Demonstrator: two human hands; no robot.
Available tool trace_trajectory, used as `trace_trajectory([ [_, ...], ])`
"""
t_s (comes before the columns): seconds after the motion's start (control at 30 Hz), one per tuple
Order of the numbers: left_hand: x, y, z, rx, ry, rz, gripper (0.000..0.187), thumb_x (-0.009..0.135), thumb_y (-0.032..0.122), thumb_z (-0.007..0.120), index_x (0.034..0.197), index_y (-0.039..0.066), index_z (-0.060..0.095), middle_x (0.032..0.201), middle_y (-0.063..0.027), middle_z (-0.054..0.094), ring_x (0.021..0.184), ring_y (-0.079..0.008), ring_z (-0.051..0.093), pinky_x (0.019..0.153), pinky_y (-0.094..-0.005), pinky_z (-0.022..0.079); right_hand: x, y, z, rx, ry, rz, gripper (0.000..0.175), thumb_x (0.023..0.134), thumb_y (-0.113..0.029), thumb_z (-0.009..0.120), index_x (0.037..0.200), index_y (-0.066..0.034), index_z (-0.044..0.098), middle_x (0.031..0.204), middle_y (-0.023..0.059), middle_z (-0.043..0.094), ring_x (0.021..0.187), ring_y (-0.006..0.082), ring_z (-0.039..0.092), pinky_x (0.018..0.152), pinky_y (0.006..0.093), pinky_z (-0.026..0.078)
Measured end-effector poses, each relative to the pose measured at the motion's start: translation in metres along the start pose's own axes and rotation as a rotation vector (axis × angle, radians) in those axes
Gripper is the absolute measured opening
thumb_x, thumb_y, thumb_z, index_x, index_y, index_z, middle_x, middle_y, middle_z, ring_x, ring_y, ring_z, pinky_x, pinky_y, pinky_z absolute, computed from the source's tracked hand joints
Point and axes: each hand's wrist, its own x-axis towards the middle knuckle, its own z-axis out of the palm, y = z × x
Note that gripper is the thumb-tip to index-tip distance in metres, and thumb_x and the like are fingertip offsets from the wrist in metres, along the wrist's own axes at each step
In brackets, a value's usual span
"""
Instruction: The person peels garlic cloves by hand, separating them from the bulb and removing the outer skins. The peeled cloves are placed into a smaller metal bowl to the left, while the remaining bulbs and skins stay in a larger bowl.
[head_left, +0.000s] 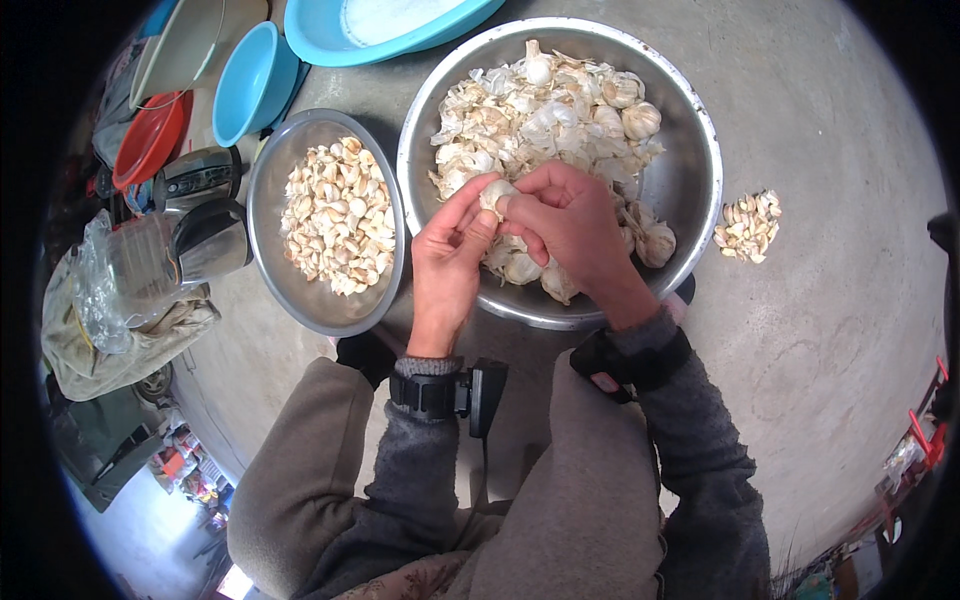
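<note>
Over a wide steel basin (694, 142), both my hands meet on a pale garlic bulb (496, 193). My left hand (454, 251) grips it from the left between thumb and fingers. From the right, the thumb and fingers of my right hand (574, 221) press on the same bulb and partly cover it. Papery garlic skins (517, 112) and several whole bulbs fill much of the basin below; one bulb (641, 120) lies at its right side. To the left, a smaller metal bowl (268, 187) holds many separated garlic cloves (341, 217).
A small heap of cloves (748, 225) lies on the concrete floor (810, 315) right of the basin. Blue basins (255, 86), a red basin (150, 142), metal kettles (214, 244) and a plastic bag (101, 285) crowd the left. My knees flank the space before the basin.
</note>
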Motion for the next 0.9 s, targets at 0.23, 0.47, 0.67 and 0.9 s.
trace_trajectory([
  [0.23, 0.0, -0.005, 0.004, -0.058, 0.111, -0.07, 0.035, 0.098, 0.006, 0.05, 0.132, -0.002, 0.05, 0.114, -0.0092, 0.063, 0.098, -0.0133, 0.06, 0.088, -0.027, 0.048, 0.001, 0.01, -0.001, 0.03, -0.003, 0.012, 0.013, 0.08, -0.003, 0.063, 0.085, 0.0047, 0.054, 0.066, 0.0095, 0.061, 0.047, 0.0077, 0.051, 0.039, 0.0216, 0.037],
  [0.47, 0.006, -0.001, 0.007, -0.134, 0.181, -0.044, 0.032, 0.098, 0.01, 0.052, 0.128, 0.001, 0.055, 0.105, -0.0057, 0.065, 0.089, -0.0087, 0.059, 0.08, -0.0211, 0.048, 0.003, 0.007, -0.005, 0.082, -0.065, 0.024, 0.016, 0.084, -0.005, 0.058, 0.095, 0.0069, 0.056, 0.068, 0.01, 0.061, 0.052, 0.0098, 0.054, 0.045, 0.0233, 0.043],
  [0.67, 0.005, 0.008, 0.01, -0.249, 0.178, -0.084, 0.035, 0.098, 0.011, 0.051, 0.131, 0.001, 0.051, 0.099, -0.0046, 0.063, 0.085, -0.0098, 0.06, 0.078, -0.0238, 0.051, 0.002, -0.001, -0.014, 0.211, -0.128, 0.179, 0.021, 0.092, -0.008, 0.054, 0.108, 0.0049, 0.059, 0.077, 0.008, 0.059, 0.059, 0.0108, 0.053, 0.052, 0.0234, 0.043],
  [0.9, 0.007, 0.008, 0.006, 0.114, 0.066, -0.035, 0.037, 0.096, 0.009, 0.054, 0.133, 0.004, 0.05, 0.083, 0.0006, 0.061, 0.076, -0.0062, 0.059, 0.069, -0.0188, 0.048, 0.0, 0.001, -0.01, -0.083, -0.166, 0.01, 0.019, 0.092, -0.012, 0.054, 0.1, 0.0051, 0.057, 0.074, 0.0114, 0.063, 0.054, 0.0114, 0.058, 0.047, 0.0231, 0.046],
])
